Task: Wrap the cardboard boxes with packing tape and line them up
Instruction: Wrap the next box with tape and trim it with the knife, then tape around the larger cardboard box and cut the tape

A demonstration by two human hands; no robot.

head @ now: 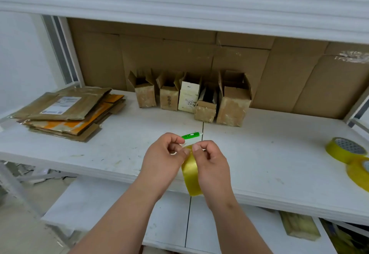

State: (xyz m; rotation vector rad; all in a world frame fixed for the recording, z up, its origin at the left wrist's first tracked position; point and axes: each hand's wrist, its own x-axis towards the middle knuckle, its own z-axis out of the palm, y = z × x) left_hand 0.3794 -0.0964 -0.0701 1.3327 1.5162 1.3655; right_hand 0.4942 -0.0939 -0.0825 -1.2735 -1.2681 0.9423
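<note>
Both my hands hold a yellow tape roll over the front edge of the white shelf. My right hand grips the roll from the right, its fingertips at the top rim. At that same spot my left hand pinches the top of the roll. Several small cardboard boxes with open top flaps stand in a row at the back of the shelf; one of them is white.
A green utility knife lies just beyond my hands. Flattened cardboard is stacked at the left. Two more yellow tape rolls lie at the right edge. A cardboard sheet lines the back; a lower shelf sits beneath.
</note>
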